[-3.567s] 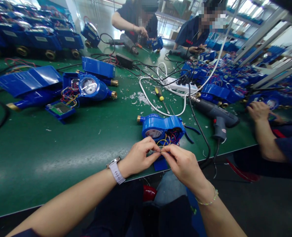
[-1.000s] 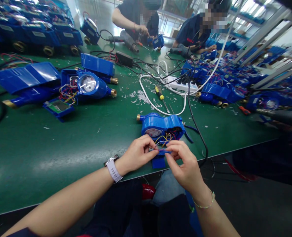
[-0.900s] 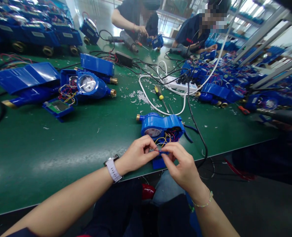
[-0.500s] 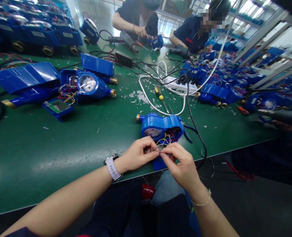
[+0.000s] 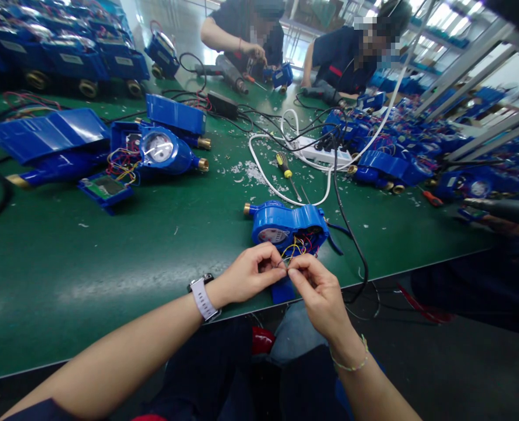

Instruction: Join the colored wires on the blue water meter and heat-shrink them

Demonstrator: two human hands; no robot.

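A blue water meter (image 5: 285, 221) with a brass end lies on its side near the table's front edge, its housing open toward me. Thin yellow, red and dark wires (image 5: 298, 245) come out of it. My left hand (image 5: 257, 270), with a watch at the wrist, pinches a thin wire between thumb and forefinger. Fingertips almost touching it, my right hand (image 5: 318, 286) is closed in a pinch on a thin wire too; whether it is the same wire is hard to tell. Below the fingers a blue cover (image 5: 282, 290) sits at the edge, partly hidden by my hands.
A yellow-black screwdriver (image 5: 284, 165) and a white power strip (image 5: 323, 153) lie beyond the meter, among cables and white scraps. Another open meter (image 5: 158, 149) stands left. Blue pliers handles (image 5: 339, 234) lie right of mine. Two people work across the green table (image 5: 110, 280).
Both pinching hands have shifted slightly, and my right wrist has turned a little. Across the table, one person's hand has risen and the other person's arm has moved.
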